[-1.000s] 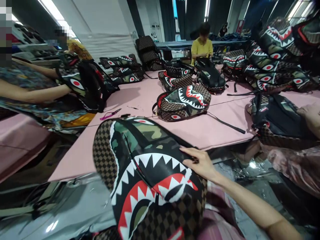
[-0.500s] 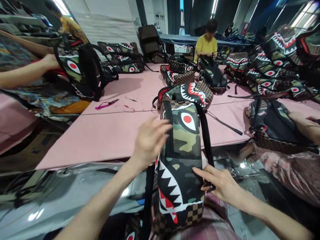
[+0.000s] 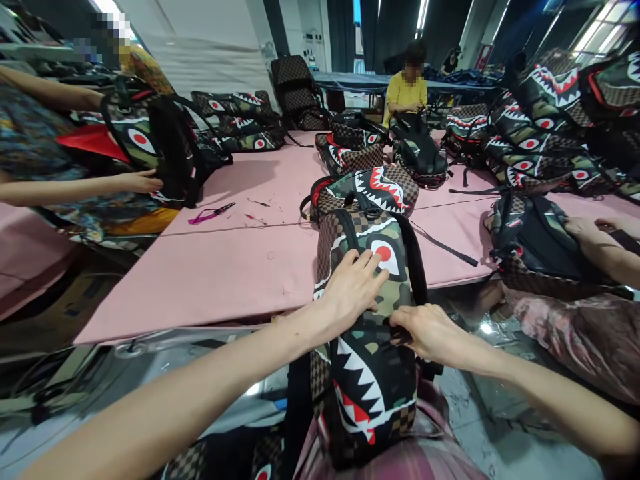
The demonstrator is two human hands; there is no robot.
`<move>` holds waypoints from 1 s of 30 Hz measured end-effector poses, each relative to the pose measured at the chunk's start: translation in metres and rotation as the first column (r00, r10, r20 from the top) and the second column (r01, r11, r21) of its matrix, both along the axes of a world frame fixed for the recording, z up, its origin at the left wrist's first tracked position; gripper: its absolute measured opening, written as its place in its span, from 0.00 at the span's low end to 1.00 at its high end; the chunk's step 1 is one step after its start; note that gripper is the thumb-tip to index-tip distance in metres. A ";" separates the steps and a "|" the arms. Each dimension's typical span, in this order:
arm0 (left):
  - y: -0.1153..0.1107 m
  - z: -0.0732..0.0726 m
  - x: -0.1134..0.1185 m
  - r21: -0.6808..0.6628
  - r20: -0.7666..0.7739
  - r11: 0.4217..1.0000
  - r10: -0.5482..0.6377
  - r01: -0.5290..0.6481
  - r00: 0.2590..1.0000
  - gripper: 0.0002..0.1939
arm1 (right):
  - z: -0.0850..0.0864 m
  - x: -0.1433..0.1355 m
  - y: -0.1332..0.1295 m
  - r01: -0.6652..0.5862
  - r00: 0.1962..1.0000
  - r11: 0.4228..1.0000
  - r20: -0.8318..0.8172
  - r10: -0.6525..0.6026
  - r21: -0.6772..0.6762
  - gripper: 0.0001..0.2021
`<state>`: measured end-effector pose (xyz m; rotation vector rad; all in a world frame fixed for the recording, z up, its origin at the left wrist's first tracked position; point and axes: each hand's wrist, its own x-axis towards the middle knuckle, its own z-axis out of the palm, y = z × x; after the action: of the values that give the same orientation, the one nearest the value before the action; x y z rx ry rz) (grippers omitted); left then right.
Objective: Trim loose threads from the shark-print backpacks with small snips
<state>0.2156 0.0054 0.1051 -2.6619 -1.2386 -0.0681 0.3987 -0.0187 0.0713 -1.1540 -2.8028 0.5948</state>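
A camo backpack with a shark-mouth print (image 3: pixel 373 373) stands upright on my lap, its top leaning against the edge of the pink table (image 3: pixel 225 267). My left hand (image 3: pixel 350 290) lies flat on its upper side, fingers spread beside the red-and-white eye. My right hand (image 3: pixel 427 331) pinches the backpack's right edge about halfway up; what its fingertips grip is hidden. Just behind, a second shark backpack (image 3: pixel 370 190) lies on the table.
Pink-handled snips (image 3: pixel 207 214) and thread scraps lie on the table. A co-worker's hand (image 3: pixel 140 181) holds a backpack (image 3: pixel 150 143) at left; another person's hands (image 3: pixel 585 230) work a backpack (image 3: pixel 530 240) at right. A person in yellow (image 3: pixel 403 93) sits opposite. Stacked backpacks (image 3: pixel 540 133) fill the far right.
The backpack was turned from lying face-up to standing on its side. My left hand came in and settled flat on it; my right hand moved up its right edge.
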 end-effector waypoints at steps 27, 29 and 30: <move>-0.112 -0.012 -0.024 -0.916 -0.004 -0.099 0.971 0.390 0.238 0.26 | -0.010 -0.017 -0.041 -0.104 0.878 0.993 -0.463 0.119 0.058 0.05; -0.114 -0.024 -0.023 -0.838 -0.152 -0.161 0.987 0.522 0.060 0.25 | -0.016 -0.030 -0.051 -0.194 0.892 0.957 -0.368 0.263 0.214 0.06; -0.113 -0.031 -0.023 -0.825 -0.195 -0.157 0.981 0.543 -0.014 0.21 | -0.019 -0.036 -0.056 -0.243 0.890 0.921 -0.308 0.336 0.304 0.08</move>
<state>0.1930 -0.1073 0.0737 0.2826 1.1841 0.4839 0.3628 -0.0750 0.0525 -0.5169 -2.6449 0.3870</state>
